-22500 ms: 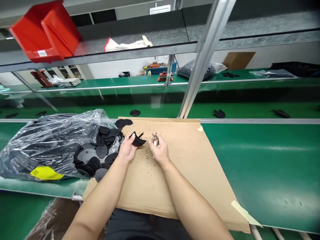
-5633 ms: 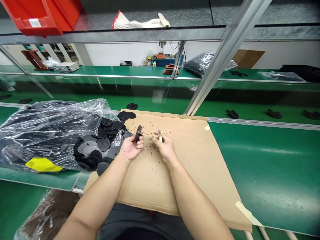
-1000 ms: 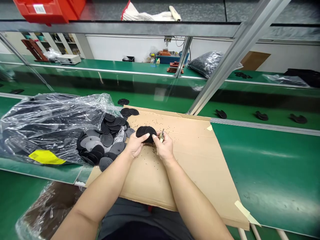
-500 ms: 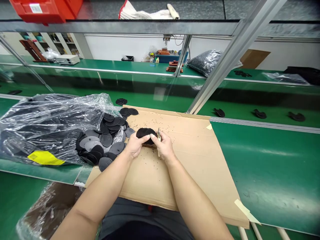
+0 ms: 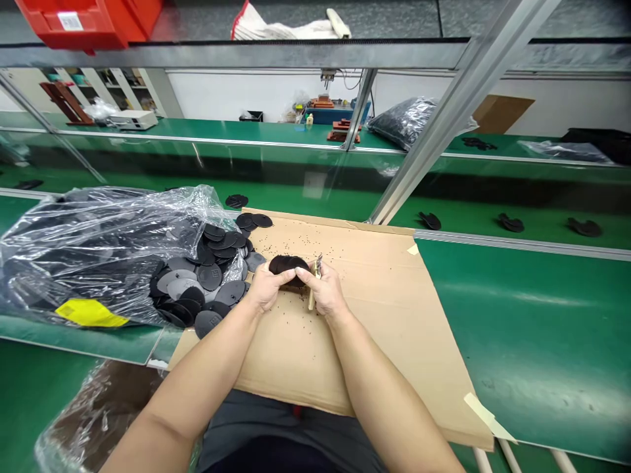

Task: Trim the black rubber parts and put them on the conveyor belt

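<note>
My left hand [image 5: 265, 287] is closed on the left side of a fanned stack of black discs [image 5: 286, 264], its thumb lying on top. My right hand [image 5: 327, 289] pinches the right edge of the same stack with the thumb. Tucked in that hand is also a slim tool [image 5: 317, 267] with a metal tip and a pale, brass-coloured handle; its exact kind is hard to make out. Beneath both hands lies a cardboard sheet [image 5: 384, 328], sprinkled with tiny black bits. To the left, loose black discs [image 5: 211, 277] spill out of a clear plastic bag [image 5: 98, 230].
A metal post [image 5: 444, 125] rises beyond the cardboard's far edge. Curved black pieces [image 5: 511, 223] rest on the green surface behind. Overhead, a shelf carries a red bin [image 5: 89, 23] and a white glove [image 5: 280, 26]. A plastic-lined box [image 5: 98, 414] stands low at left.
The tool in my right hand has tilted, its tip swinging slightly right and its handle showing more. Both hands keep their hold on the disc stack in nearly the same place.
</note>
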Available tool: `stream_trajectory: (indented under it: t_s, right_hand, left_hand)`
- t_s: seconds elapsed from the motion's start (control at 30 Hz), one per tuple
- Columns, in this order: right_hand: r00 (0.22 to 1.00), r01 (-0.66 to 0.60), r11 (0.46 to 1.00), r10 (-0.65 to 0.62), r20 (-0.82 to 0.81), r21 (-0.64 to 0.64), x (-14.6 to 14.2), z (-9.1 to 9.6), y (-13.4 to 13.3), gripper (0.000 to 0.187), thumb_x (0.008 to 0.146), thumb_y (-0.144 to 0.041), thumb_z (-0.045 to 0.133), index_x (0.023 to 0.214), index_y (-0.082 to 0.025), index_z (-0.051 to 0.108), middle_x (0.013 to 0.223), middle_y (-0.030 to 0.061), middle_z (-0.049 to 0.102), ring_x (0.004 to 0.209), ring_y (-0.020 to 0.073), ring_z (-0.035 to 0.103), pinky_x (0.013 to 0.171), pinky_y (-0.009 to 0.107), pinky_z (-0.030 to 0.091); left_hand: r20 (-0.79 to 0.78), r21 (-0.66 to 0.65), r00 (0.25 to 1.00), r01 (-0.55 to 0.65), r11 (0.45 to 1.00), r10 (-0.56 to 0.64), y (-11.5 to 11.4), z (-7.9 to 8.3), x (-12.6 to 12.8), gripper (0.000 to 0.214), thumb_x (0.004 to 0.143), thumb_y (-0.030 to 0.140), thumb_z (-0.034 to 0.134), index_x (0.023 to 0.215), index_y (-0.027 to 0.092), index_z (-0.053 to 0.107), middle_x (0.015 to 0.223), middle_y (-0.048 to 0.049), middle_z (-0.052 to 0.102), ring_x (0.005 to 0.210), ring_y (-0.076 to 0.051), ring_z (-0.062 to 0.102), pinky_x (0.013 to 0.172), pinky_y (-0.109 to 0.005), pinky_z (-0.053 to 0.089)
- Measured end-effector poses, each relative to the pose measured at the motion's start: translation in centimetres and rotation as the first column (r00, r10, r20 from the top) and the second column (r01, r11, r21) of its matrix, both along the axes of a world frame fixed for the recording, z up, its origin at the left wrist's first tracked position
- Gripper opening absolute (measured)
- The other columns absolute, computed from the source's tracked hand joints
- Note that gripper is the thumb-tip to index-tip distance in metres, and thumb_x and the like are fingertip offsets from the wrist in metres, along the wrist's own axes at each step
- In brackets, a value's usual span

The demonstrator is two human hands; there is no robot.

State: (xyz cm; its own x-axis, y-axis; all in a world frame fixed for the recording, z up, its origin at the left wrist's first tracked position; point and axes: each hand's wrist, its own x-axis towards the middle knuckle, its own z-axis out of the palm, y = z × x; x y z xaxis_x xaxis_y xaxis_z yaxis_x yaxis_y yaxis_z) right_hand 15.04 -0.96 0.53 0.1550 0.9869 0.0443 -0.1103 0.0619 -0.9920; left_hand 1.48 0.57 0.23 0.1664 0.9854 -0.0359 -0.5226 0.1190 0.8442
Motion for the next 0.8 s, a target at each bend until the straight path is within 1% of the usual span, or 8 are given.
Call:
stream_trajectory:
  t_s: [0.1, 0.2, 0.33, 0.47, 0.57, 0.63, 0.7, 0.8]
  right_hand:
    - [0.999, 0.014, 0.999, -0.015, -0.039, -0.030, -0.35, 0.09, 0.03, 0.035, 0.058, -0.044, 0.080, 0.070, -0.017, 0.061, 0.057, -0.0061, 0.049, 0.054, 0.0090, 0.041, 0.056, 0.024, 0.037]
    - [0.992, -0.004, 0.999, -0.002, -0.122, -0.050, -0.67, 0.30, 0.04, 0.036, 0.059, -0.045, 0.080, 0.075, -0.017, 0.062, 0.063, -0.0039, 0.055, 0.060, 0.0108, 0.048, 0.062, 0.025, 0.043]
    - [0.985, -0.017, 1.000, 0.012, -0.174, -0.026, -0.71, 0.40, 0.01, 0.037, 0.059, -0.042, 0.081, 0.080, -0.017, 0.063, 0.071, -0.0016, 0.061, 0.065, 0.0124, 0.054, 0.069, 0.028, 0.047]
    - [0.983, 0.046, 0.999, -0.049, -0.175, -0.023, -0.75, 0.26, 0.04, 0.036, 0.056, -0.041, 0.082, 0.070, -0.018, 0.059, 0.064, -0.0039, 0.056, 0.059, 0.0106, 0.050, 0.062, 0.026, 0.045]
    - [0.978, 0.095, 0.995, -0.099, -0.181, -0.032, -0.94, 0.06, 0.15, 0.036, 0.055, -0.041, 0.082, 0.067, -0.018, 0.056, 0.060, -0.0056, 0.052, 0.056, 0.0093, 0.047, 0.058, 0.025, 0.043]
    - [0.983, 0.123, 0.992, -0.126, -0.130, -0.029, -1.02, -0.02, 0.18, 0.037, 0.057, -0.042, 0.081, 0.066, -0.018, 0.055, 0.058, -0.0062, 0.050, 0.054, 0.0090, 0.046, 0.056, 0.024, 0.042]
    - [0.992, 0.114, 0.993, -0.114, -0.054, 0.010, -0.98, 0.06, 0.08, 0.034, 0.063, -0.044, 0.078, 0.069, -0.018, 0.057, 0.060, -0.0052, 0.052, 0.056, 0.0095, 0.048, 0.057, 0.024, 0.043]
    - [1.000, -0.005, 0.992, 0.004, 0.006, 0.125, -0.77, 0.42, -0.36, 0.029, 0.072, -0.043, 0.071, 0.085, -0.019, 0.063, 0.074, -0.0005, 0.063, 0.066, 0.0127, 0.057, 0.065, 0.027, 0.049]
  left_hand:
    - [0.001, -0.009, 1.000, -0.002, 1.000, 0.002, 0.16, -0.08, 0.05, 0.034, 0.055, 0.019, 0.085, 0.085, 0.012, 0.071, 0.088, -0.0070, 0.073, 0.084, -0.020, 0.067, 0.090, -0.039, 0.049]
    - [0.015, 0.003, 1.000, -0.001, 1.000, 0.000, 0.10, 0.10, 0.24, 0.036, 0.057, 0.023, 0.085, 0.089, 0.013, 0.070, 0.092, -0.0080, 0.072, 0.089, -0.021, 0.067, 0.093, -0.040, 0.048]
    - [0.047, 0.031, 0.997, 0.058, 0.998, -0.059, -0.24, 0.32, 0.51, 0.034, 0.064, 0.027, 0.081, 0.093, 0.014, 0.070, 0.099, -0.0089, 0.071, 0.097, -0.021, 0.065, 0.096, -0.040, 0.046]
    - [0.060, 0.011, 0.993, 0.100, 0.995, -0.101, -0.29, 0.18, 0.58, 0.038, 0.063, 0.028, 0.082, 0.096, 0.013, 0.070, 0.101, -0.0106, 0.071, 0.099, -0.023, 0.064, 0.098, -0.041, 0.044]
    - [0.063, -0.025, 0.994, 0.089, 0.996, -0.088, -0.08, 0.07, 0.60, 0.041, 0.061, 0.028, 0.083, 0.096, 0.013, 0.069, 0.100, -0.0101, 0.071, 0.098, -0.022, 0.065, 0.096, -0.040, 0.045]
    - [0.066, -0.037, 0.995, 0.071, 0.997, -0.068, 0.12, 0.07, 0.58, 0.040, 0.060, 0.026, 0.084, 0.095, 0.013, 0.068, 0.098, -0.0087, 0.070, 0.095, -0.021, 0.065, 0.094, -0.039, 0.047]
    - [0.084, -0.054, 0.994, 0.073, 0.996, -0.068, 0.34, 0.12, 0.46, 0.040, 0.061, 0.025, 0.083, 0.096, 0.014, 0.065, 0.097, -0.0075, 0.070, 0.092, -0.020, 0.065, 0.087, -0.035, 0.050]
    - [0.097, -0.144, 0.992, 0.099, 0.985, -0.085, 0.63, 0.14, 0.13, 0.040, 0.067, 0.029, 0.080, 0.100, 0.017, 0.062, 0.092, -0.0050, 0.068, 0.078, -0.014, 0.063, 0.065, -0.025, 0.050]
